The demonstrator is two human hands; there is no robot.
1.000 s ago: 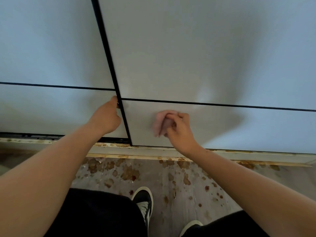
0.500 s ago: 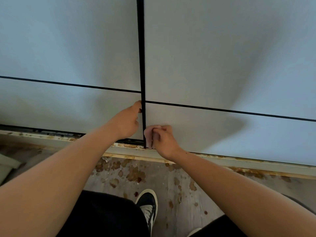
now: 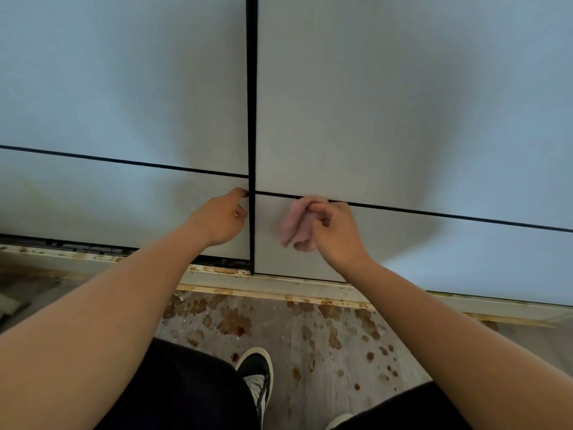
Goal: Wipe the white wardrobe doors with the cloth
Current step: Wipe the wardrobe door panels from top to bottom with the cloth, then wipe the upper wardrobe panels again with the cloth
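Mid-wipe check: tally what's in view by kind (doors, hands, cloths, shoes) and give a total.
Doors: 2, left door, right door
Hands: 2, left hand at the left door's edge, right hand with a grip on the cloth
Cloth: 1
Shoes: 2, one, the other's toe at the bottom edge
Total: 7

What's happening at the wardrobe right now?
A person is wiping the white wardrobe low down. The right hand holds a bunched pink cloth against the lower panel of the right door, just under its black horizontal line. The left hand grips the edge of the left door at the dark gap between the two.
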